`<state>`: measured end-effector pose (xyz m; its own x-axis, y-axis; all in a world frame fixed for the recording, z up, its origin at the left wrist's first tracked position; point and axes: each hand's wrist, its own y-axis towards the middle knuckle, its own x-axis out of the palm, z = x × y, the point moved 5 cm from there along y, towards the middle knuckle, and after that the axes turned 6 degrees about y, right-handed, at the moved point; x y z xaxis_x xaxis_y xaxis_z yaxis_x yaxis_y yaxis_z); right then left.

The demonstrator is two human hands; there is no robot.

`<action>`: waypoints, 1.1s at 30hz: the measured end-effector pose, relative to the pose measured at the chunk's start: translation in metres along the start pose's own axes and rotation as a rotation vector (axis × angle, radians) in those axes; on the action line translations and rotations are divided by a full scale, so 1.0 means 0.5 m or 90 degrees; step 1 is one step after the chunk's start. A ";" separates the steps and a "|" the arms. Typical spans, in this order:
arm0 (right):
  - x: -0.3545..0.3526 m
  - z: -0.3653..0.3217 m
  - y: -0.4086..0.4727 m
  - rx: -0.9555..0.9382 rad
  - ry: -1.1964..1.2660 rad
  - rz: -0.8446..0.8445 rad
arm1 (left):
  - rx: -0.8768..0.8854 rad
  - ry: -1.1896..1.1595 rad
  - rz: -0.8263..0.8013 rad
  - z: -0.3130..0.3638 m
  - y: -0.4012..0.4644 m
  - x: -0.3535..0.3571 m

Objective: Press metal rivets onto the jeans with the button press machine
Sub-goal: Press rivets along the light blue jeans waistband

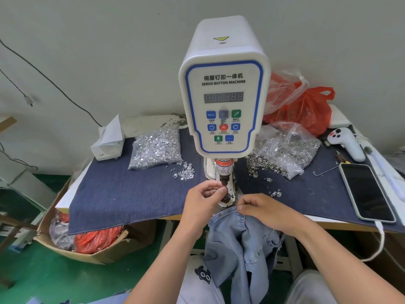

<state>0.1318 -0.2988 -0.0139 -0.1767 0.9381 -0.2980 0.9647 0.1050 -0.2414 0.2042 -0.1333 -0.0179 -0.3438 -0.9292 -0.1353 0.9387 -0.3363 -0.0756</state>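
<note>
A white servo button machine point(223, 84) stands at the middle of the table, its dark punch head point(224, 179) hanging over the lower die. My left hand point(202, 199) is at the punch, its fingertips pinching a small dark rivet part just under the head. Light blue jeans point(238, 242) hang off the table's front edge below the machine. My right hand point(260, 209) grips their top edge just right of the die. One rivet point(220, 215) shows on the jeans near that edge.
A bag of silver rivet tacks point(156, 148) lies left of the machine and a bag of rivet caps point(285, 148) right, with loose pieces around both. A phone point(367, 191), white handheld device point(347, 143) and red bag point(306, 110) sit at right. A cardboard box point(87, 242) is on the floor at left.
</note>
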 end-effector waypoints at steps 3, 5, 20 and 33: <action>-0.001 -0.001 0.000 0.002 -0.001 -0.002 | 0.007 0.003 -0.003 -0.002 -0.001 -0.002; -0.001 0.000 0.001 0.003 0.005 -0.003 | 0.008 0.006 -0.001 -0.003 -0.002 -0.004; -0.001 0.003 -0.003 0.003 0.033 -0.018 | 0.027 0.026 0.042 0.001 -0.017 -0.022; -0.002 -0.036 -0.037 -0.095 0.120 -0.160 | 0.129 0.241 -0.200 -0.008 -0.098 -0.049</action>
<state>0.1176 -0.2957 0.0074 -0.3865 0.9199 -0.0664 0.9160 0.3744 -0.1442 0.1663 -0.0935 -0.0149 -0.5585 -0.6719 -0.4864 0.7625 -0.6467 0.0178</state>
